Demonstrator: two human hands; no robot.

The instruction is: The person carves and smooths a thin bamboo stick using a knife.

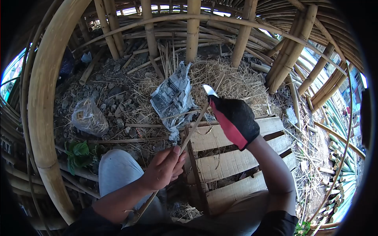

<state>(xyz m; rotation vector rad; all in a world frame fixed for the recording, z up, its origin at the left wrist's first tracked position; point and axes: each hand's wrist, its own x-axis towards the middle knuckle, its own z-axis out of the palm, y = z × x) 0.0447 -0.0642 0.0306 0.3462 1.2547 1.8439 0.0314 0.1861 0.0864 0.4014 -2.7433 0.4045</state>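
At seven o'clock, our left hand (163, 168) curled closed around the thin stick (194, 128), which slanted up toward one o'clock. Around eleven, crumpled newspaper (171, 98) bore print too small to read. At three, our gloved right hand (236, 120) clenched a knife (209, 91), blade near the stick.

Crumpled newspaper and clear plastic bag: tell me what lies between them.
Stones and dry straw lie between the newspaper and the bag, in the head view.
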